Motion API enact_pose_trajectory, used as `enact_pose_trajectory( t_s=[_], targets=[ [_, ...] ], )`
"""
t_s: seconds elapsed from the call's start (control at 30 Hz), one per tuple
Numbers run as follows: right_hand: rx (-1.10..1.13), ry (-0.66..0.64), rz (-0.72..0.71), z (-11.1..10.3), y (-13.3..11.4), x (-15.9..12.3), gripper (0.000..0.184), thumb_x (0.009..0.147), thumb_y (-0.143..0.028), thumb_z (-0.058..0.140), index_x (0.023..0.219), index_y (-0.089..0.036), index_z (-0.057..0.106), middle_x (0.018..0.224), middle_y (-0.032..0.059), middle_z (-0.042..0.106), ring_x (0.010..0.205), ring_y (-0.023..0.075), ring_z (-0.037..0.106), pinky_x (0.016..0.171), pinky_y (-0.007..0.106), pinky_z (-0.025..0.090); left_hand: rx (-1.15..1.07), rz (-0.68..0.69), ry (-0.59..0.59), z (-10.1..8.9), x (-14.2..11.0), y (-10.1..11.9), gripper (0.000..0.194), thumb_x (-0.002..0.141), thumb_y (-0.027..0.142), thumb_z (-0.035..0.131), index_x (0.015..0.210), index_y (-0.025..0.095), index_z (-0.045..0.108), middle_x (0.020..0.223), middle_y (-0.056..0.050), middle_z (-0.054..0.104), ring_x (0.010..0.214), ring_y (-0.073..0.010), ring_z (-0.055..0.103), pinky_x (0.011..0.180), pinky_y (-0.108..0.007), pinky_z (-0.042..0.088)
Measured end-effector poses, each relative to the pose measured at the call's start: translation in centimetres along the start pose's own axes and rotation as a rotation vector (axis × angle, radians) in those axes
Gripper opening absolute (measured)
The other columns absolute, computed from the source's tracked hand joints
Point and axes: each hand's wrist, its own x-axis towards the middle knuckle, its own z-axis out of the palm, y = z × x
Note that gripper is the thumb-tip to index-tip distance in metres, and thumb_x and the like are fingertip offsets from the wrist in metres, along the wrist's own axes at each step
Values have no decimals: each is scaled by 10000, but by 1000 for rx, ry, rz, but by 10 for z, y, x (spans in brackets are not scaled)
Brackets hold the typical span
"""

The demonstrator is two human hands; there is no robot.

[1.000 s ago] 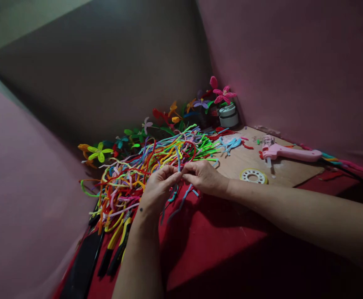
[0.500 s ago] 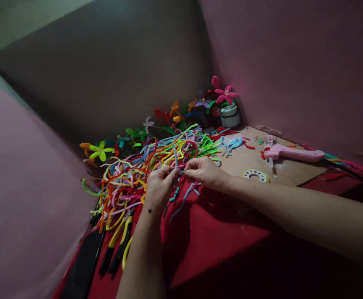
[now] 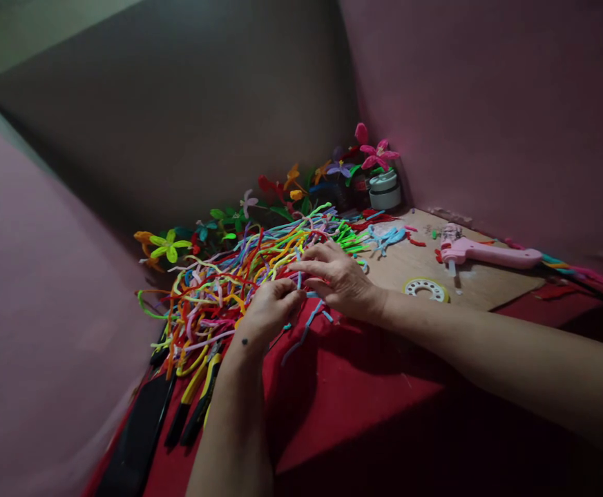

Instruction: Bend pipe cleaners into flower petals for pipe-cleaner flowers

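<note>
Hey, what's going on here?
A person's left hand pinches a light-blue fuzzy strand. The right hand is close beside it, fingers spread; whether it touches the strand is unclear. A heap of colorful strands lies beyond and to the left, with flowers behind. Farther right, a pink glue gun lies on a board.

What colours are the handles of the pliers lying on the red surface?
The handles are yellow and black, with black toward the ends; the head view shows this best.
</note>
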Motion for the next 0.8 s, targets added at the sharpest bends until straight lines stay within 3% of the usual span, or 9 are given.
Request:
enact_pose_trajectory(
  t_s=[0.1, 0.17, 0.27, 0.37, 0.47, 0.67, 0.8],
  targets=[
    [-59, -65, -93, -3, -1, 2, 186, 787, -170, 528, 874, -184, 692, 950, 71, 621, 880, 190, 435, 812, 341, 348, -6, 15, -14, 1, -1, 2, 202, 695, 255, 517, 531, 154, 456, 404, 55, 429, 364, -46, 338, 373, -174, 246],
    [-53, -118, -38, -3, -1, 3, 181, 786, -181, 526, 731, -163, 698, 780, 68, 628, 815, 186, 439, 779, 342, 348, -30, 2, 4, 0, -1, 2, 210, 701, 288, 531, 553, 153, 469, 406, 49, 446, 362, -50, 344, 371, -177, 248],
    [96, -206, 222, -4, -2, 6, 171, 746, -148, 536, 673, -131, 690, 644, 48, 602, 703, 154, 464, 694, 303, 360, -49, 8, 67, -3, -1, 1, 231, 712, 325, 538, 570, 152, 479, 404, 37, 469, 356, -59, 364, 371, -182, 256],
    [471, -340, 577, -7, -1, 9, 157, 716, -187, 548, 675, -99, 672, 556, 12, 559, 540, 100, 444, 552, 248, 340, -48, 35, 95, -4, -1, 3, 223, 709, 319, 546, 575, 150, 489, 410, 34, 477, 365, -67, 385, 386, -188, 284],
    [787, -385, 785, -11, 0, 10, 181, 644, -266, 622, 653, -86, 641, 515, -16, 526, 478, 72, 411, 494, 224, 306, -40, 61, 107, -4, -2, 5, 211, 701, 313, 558, 583, 142, 515, 449, 31, 484, 406, -71, 400, 415, -192, 307],
    [780, -312, 864, -9, -2, 10, 168, 550, -243, 675, 579, -92, 606, 443, -45, 475, 432, 52, 365, 454, 215, 255, -47, 66, 203, 1, 0, 4, 199, 658, 323, 611, 621, 129, 586, 448, 55, 412, 402, -46, 319, 388, -176, 232],
    [731, -257, 844, -5, -1, 9, 145, 563, -229, 662, 553, -101, 595, 426, -52, 453, 418, 47, 340, 436, 212, 238, -267, -39, 160, 9, 1, 3, 225, 683, 350, 585, 605, 154, 506, 396, 71, 378, 319, -43, 281, 325, -176, 194]
  ],
)
